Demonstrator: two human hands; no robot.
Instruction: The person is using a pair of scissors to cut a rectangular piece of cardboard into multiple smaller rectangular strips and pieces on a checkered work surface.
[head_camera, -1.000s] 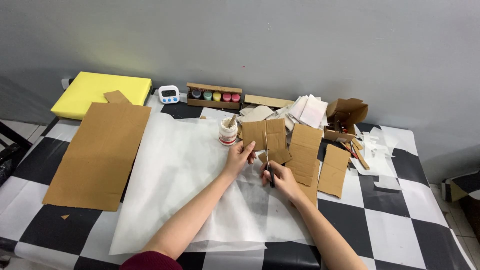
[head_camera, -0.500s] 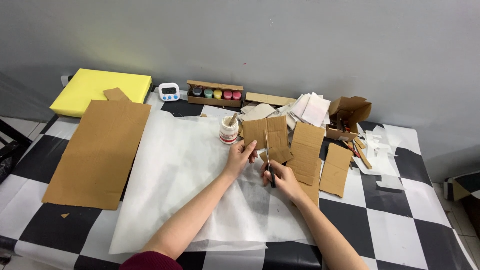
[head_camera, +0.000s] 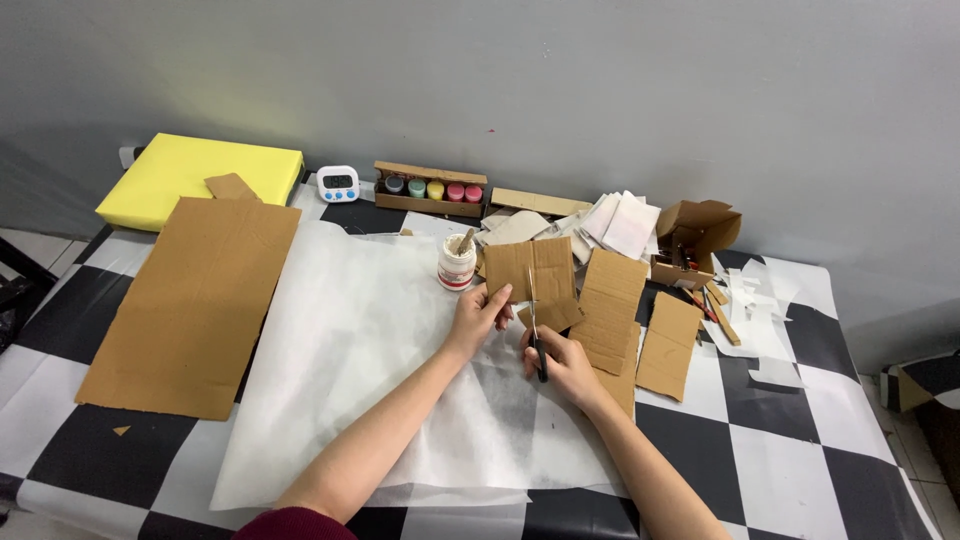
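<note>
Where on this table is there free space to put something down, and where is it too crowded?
The white paper sheet is bare between the large cardboard sheet and the left hand. Bare checkered table lies right of the small cardboard panels. It is crowded near the wall: glue jar, paint pots, paper stack, open box.

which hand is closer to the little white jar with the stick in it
Left. The left hand holds the cardboard piece just below and right of the white jar. The right hand, gripping scissors, sits farther off, lower and further right.
</note>
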